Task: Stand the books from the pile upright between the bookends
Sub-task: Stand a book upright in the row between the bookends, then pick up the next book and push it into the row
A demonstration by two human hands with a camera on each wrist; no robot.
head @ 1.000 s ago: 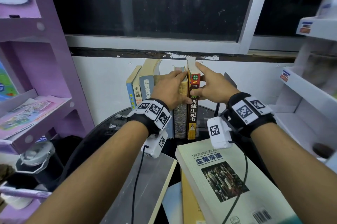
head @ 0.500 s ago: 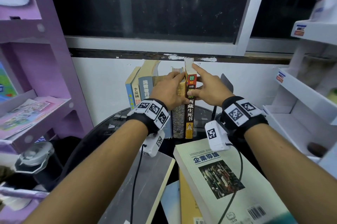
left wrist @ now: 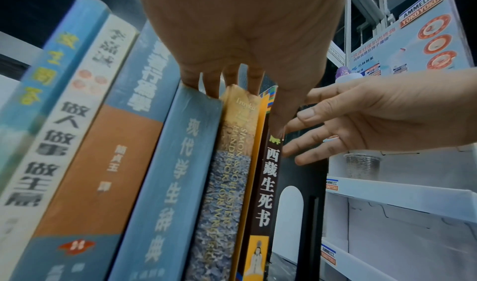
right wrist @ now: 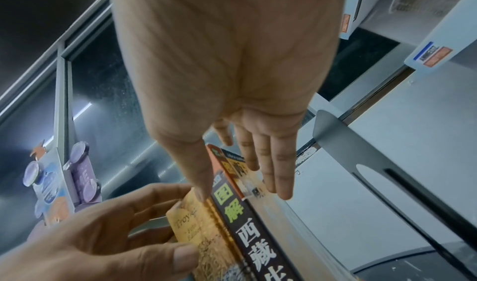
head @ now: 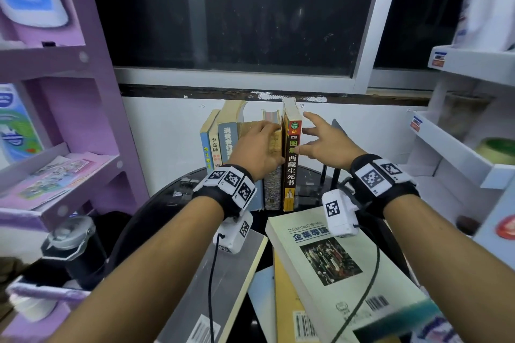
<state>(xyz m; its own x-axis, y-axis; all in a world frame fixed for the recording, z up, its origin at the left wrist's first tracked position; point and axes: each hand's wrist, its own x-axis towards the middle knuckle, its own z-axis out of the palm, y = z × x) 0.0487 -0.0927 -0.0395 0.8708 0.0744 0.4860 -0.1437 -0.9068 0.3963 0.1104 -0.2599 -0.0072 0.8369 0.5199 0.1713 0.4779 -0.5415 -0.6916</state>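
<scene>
Several books stand upright at the back of the round black table (head: 156,203). My left hand (head: 259,147) lies over their tops, fingers curled behind and thumb in front of the yellow-topped mottled book (head: 272,189). At the row's right end stands the dark brown book (head: 291,169). My right hand (head: 320,142) is open just right of it, fingers spread, thumb by its spine. The black bookend (head: 335,130) rises behind that hand. The pile lies in front: a pale green book (head: 348,259), a grey book (head: 223,287) and a yellow one (head: 284,301) underneath.
A purple shelf unit (head: 55,175) stands at the left, white display shelves (head: 459,153) at the right. A black lidded jar (head: 72,245) sits low on the left. A dark window and white wall are close behind the books.
My right hand has come off the top of the dark brown book and opened out to the right. My left hand stays on the book tops.
</scene>
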